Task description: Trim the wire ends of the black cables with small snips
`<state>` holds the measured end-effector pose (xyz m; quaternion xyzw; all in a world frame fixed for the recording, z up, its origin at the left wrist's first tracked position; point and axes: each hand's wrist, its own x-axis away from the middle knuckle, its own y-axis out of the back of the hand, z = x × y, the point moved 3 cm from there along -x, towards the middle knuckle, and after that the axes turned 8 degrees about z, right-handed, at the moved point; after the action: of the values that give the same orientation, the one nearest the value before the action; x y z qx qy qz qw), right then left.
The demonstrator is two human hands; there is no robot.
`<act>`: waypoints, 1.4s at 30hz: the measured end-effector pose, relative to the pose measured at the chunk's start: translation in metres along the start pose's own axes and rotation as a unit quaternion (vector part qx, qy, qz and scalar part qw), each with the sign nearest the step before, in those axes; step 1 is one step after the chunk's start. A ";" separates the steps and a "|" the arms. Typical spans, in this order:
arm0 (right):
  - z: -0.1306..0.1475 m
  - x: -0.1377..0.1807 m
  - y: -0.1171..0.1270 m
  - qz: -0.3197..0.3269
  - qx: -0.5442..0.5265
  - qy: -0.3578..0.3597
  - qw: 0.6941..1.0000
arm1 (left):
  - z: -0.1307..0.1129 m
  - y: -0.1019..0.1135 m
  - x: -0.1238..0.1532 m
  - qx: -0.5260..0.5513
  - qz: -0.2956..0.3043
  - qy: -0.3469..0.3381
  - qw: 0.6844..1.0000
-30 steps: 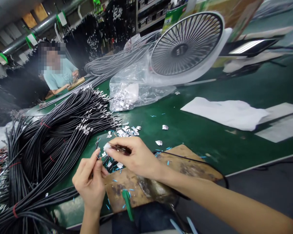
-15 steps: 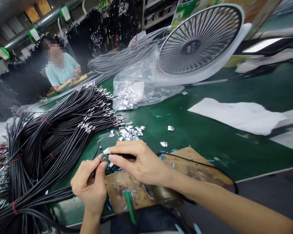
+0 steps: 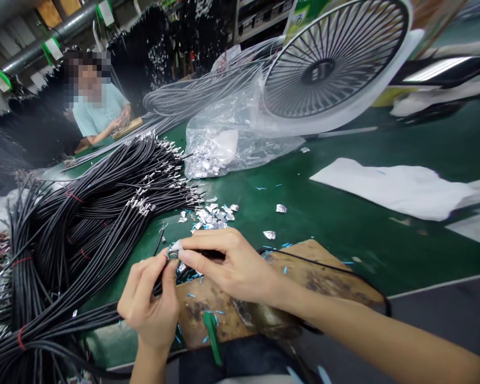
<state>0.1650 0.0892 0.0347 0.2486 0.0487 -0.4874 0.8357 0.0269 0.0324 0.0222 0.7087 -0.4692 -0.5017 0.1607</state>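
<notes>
Both hands meet over the near end of the table, pinching the stripped end of a black cable [image 3: 324, 261]. My left hand [image 3: 150, 296] is closed, thumb and forefinger on the thin coloured wires [image 3: 172, 253] at that end. My right hand [image 3: 228, 264] grips the cable just beside them, with a white cover on one fingertip. From there the cable runs back under the right hand and loops over a stained wooden board [image 3: 316, 256]. Fingers hide part of the wire ends.
Bundles of black cables [image 3: 100, 213] with stripped ends fill the left. Foil scraps [image 3: 214, 216] lie beyond my hands, near a plastic bag [image 3: 212, 154]. A fan [image 3: 336, 64] stands at the back, white paper [image 3: 388, 186] at right. A person [image 3: 100, 109] sits across the table.
My left hand has shifted slightly right and up, its fingers closer to the right fingertips at the wires. The right hand keeps nearly the same place. The camera view has tilted a little.
</notes>
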 end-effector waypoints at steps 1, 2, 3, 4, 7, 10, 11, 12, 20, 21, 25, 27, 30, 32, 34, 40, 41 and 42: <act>0.000 0.000 0.000 -0.008 -0.001 -0.002 1.000 | 0.002 0.000 0.002 -0.011 -0.001 0.001 1.000; 0.000 0.001 0.000 -0.013 0.000 -0.005 1.000 | 0.004 0.001 0.003 -0.023 0.001 -0.001 1.000; 0.001 0.001 0.000 -0.016 0.004 -0.007 1.000 | 0.006 0.002 0.004 -0.035 0.002 -0.005 0.999; 0.001 0.001 0.000 -0.018 0.011 -0.009 1.000 | 0.008 0.003 0.005 -0.044 0.002 -0.007 0.999; 0.002 0.002 0.000 -0.025 0.034 -0.004 0.999 | 0.010 0.008 0.003 -0.058 0.017 -0.020 0.998; 0.003 0.003 0.001 -0.039 0.049 0.012 0.998 | 0.002 0.011 -0.003 -0.071 0.044 -0.039 0.996; 0.003 0.003 0.001 -0.043 0.052 0.019 0.998 | -0.001 0.011 -0.005 -0.068 0.043 -0.039 0.996; 0.003 0.004 0.001 -0.046 0.054 0.024 0.997 | -0.005 0.012 -0.008 -0.055 0.037 -0.033 0.997; 0.003 0.007 0.002 -0.062 0.059 0.057 0.995 | 0.006 0.005 -0.014 0.281 0.170 0.177 0.928; 0.003 0.007 0.002 -0.061 0.059 0.060 0.995 | 0.008 0.004 -0.013 0.320 0.190 0.195 0.907; 0.001 0.004 0.000 -0.042 0.025 0.034 0.998 | 0.014 0.000 -0.013 0.409 0.207 0.221 0.861; -0.002 0.003 0.001 -0.043 -0.023 -0.001 0.999 | 0.014 0.000 -0.013 0.405 0.182 0.222 0.868; -0.003 0.002 0.002 -0.050 -0.072 -0.006 0.996 | 0.011 0.001 -0.012 0.362 0.139 0.203 0.899; -0.002 0.002 0.002 -0.054 -0.074 0.024 0.995 | 0.010 0.002 -0.012 0.332 0.137 0.184 0.915; -0.001 0.003 0.002 -0.066 -0.071 0.051 0.994 | 0.009 0.001 -0.013 0.312 0.152 0.163 0.923; -0.004 0.007 0.000 -0.093 -0.045 0.107 0.989 | 0.008 0.001 -0.013 0.285 0.110 0.127 0.944; -0.004 0.008 0.000 -0.091 -0.043 0.118 0.988 | 0.008 0.001 -0.012 0.278 0.091 0.131 0.947; -0.005 0.008 0.000 -0.087 -0.043 0.125 0.987 | 0.008 0.001 -0.011 0.267 0.081 0.131 0.951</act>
<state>0.1695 0.0853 0.0280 0.2660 0.1958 -0.5209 0.7871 0.0188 0.0428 0.0258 0.7447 -0.6169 -0.2458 0.0659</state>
